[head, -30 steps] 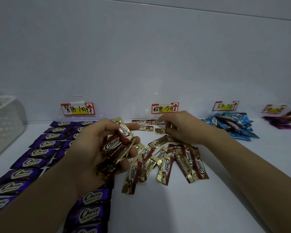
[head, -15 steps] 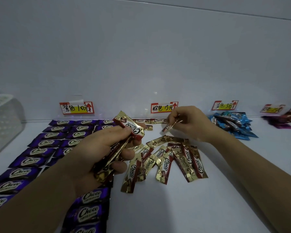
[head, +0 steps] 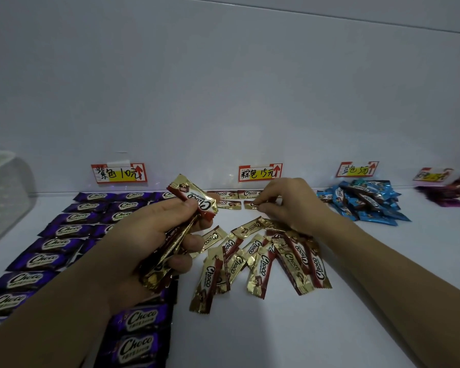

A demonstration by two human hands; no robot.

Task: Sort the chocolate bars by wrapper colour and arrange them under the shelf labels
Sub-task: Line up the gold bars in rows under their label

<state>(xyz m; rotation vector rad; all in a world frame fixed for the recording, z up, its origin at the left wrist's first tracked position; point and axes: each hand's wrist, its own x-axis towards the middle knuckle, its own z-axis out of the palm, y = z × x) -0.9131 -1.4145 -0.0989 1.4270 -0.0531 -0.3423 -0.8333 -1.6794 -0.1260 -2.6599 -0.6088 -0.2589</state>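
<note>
**Gold bars in both hands, brown-label section part filled**

Surroundings: white shelf (head: 316, 328) against a plain white back wall. A white basket (head: 3, 192) stands at the far left, cut by the frame edge. The purple bars (head: 64, 229) lie flat in neat rows on the left. The left forearm covers the near middle of these rows, and the nearest ones run out of frame. The blue bars (head: 364, 203) sit in a loose heap on the right. Past them are dark red wrappers (head: 452, 195), blurred and cut off at the right edge.

Hands: the left hand (head: 144, 243) has its fingers curled round a bundle of gold-and-brown bars (head: 168, 258), held edge-on. The thumb presses the top bar (head: 194, 199) up and clear of the rest. The count in the bundle is not readable. The right hand (head: 290, 205) is curled, with thumb and forefinger pinching the right end of a back-row bar (head: 251, 205) that lies on the shelf. A few placed gold bars (head: 225, 195) lie just left of it, under the brown label (head: 260, 172). The loose gold bars (head: 260, 261) are fanned between the two hands. The right wrist hides their far edge.

Writing: wrappers read "Choco"; the smaller print below is illegible. The labels are handwritten, each with a red arrow. The purple label (head: 118, 173) reads "紫色 10元", the brown label "棕色 15元" and the blue label (head: 357, 169) "蓝色 5元". The fourth label (head: 432, 174) is too blurred to read.
</note>
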